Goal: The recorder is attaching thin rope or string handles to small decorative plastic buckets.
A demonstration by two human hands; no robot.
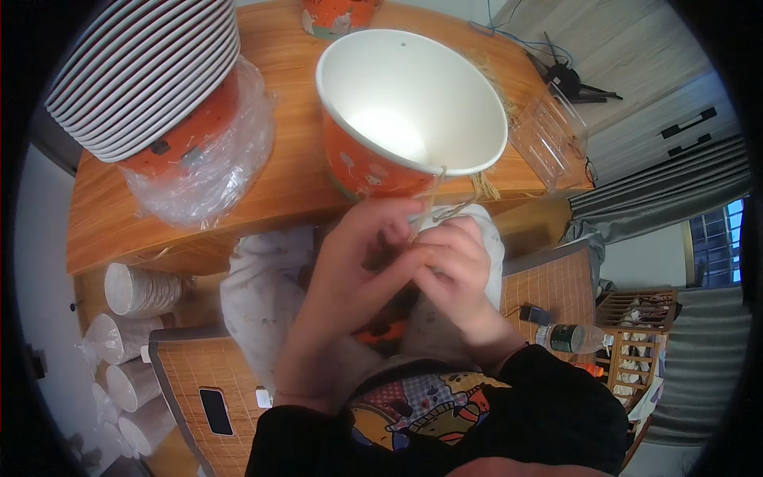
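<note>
From my end I see the left hand (350, 258) and right hand (457, 266) meeting above the lap, just in front of the table edge. Both are closed, fingertips together on 1 thin straw strand (435, 193), which rises from between them and crosses the near rim of a big paper bucket (409, 87), white inside and orange outside.

The bucket stands on a wooden table (290, 87) with a curved edge. To its left I have a tall stack of buckets (151, 87), its lower part in clear plastic wrap (218, 175); part of another orange tub (340, 17) shows at the far side. Loose straw (486, 188) hangs by the bucket's right side, near a clear plastic tray (548, 139).

Around the seat lies a woven mat (179, 358): a phone (216, 411) on the left, a bottle (574, 339) on its side at the right. Left of the mat I count at least 4 white stacks (135, 387). Off to the right are a wooden rack (640, 306), grey curtains (699, 381) and a barred window (718, 242).
</note>
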